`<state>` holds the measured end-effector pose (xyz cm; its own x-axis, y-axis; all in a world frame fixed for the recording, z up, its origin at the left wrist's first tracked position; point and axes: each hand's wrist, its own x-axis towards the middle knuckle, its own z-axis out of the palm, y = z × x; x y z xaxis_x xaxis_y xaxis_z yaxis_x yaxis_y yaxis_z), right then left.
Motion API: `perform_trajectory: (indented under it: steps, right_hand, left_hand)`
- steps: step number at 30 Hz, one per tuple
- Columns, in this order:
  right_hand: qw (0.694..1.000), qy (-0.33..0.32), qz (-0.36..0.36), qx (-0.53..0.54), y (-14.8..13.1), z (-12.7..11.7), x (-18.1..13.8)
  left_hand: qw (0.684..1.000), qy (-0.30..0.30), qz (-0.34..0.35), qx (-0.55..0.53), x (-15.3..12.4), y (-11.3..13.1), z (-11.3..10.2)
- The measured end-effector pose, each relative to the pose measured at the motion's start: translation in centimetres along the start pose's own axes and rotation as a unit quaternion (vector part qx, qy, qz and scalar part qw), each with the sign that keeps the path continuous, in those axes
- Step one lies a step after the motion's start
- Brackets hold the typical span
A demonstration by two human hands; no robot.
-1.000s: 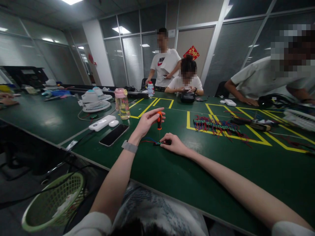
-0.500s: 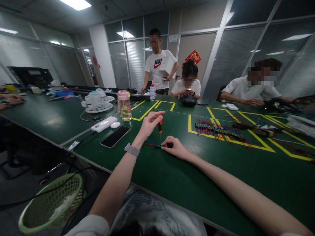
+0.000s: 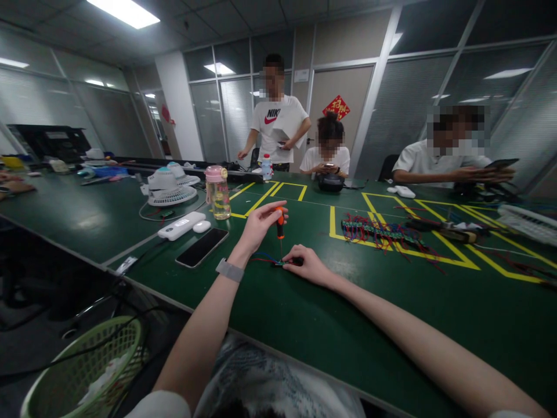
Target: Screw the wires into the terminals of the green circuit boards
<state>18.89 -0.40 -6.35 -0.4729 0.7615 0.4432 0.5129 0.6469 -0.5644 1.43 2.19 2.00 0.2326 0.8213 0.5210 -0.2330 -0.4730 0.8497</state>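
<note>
My left hand [image 3: 261,225] is closed around the top of an orange and black screwdriver [image 3: 281,225]. The screwdriver stands nearly upright, its thin shaft pointing down at a small green circuit board [image 3: 278,264] on the table. Red and blue wires [image 3: 262,256] run from the board's left side. My right hand [image 3: 310,266] rests on the table with thumb and fingers pinched at the board's right end. Something dark shows between those fingers, too small to make out. Whether the tip sits in a screw cannot be told.
Left of my hands lie a phone [image 3: 202,247], a white power bank [image 3: 181,225] and a pink-lidded bottle [image 3: 218,194]. White fans [image 3: 169,187] stand beyond. To the right is a row of wired circuit boards [image 3: 383,231] amid yellow tape. A green basket [image 3: 87,366] stands below the table edge. Several people are around the table.
My hands keep the same hold on the screwdriver and board. The view has shifted slightly. Across the table, the person at right now holds up a dark flat device.
</note>
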Motion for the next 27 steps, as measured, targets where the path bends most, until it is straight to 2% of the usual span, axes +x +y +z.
perform_trajectory:
  steps: [2,4,7,9,14,19,24,27]
  right_hand:
    - [1.0,0.003,0.001,0.002,0.06,0.05,0.0]
    - [1.0,0.007,0.001,0.002,0.05,0.09,0.01]
    - [1.0,0.01,-0.001,0.0,-0.08,0.08,0.03]
    - [1.0,0.01,0.0,-0.002,-0.19,0.05,0.03]
    - [1.0,0.013,-0.005,-0.003,-0.14,0.06,0.05]
    - [1.0,0.012,-0.009,-0.005,0.02,0.12,0.07]
    - [1.0,0.013,-0.007,-0.008,-0.12,0.04,0.06]
    - [1.0,0.011,-0.008,-0.009,-0.23,0.0,0.05]
  left_hand:
    - [0.997,0.034,0.032,0.069,-0.02,0.02,0.07]
    - [0.994,0.036,0.05,0.09,-0.03,-0.02,0.07]
    - [1.0,-0.016,0.013,0.003,-0.06,-0.03,0.09]
    - [0.999,-0.031,-0.011,-0.029,-0.1,0.02,0.15]
    - [0.997,0.026,0.03,0.06,-0.18,0.2,0.41]
    - [0.999,-0.021,-0.006,-0.038,-0.24,0.13,0.6]
    - [0.995,0.042,0.045,0.077,-0.13,0.23,0.36]
    - [1.0,0.004,0.029,-0.004,-0.11,0.3,0.37]
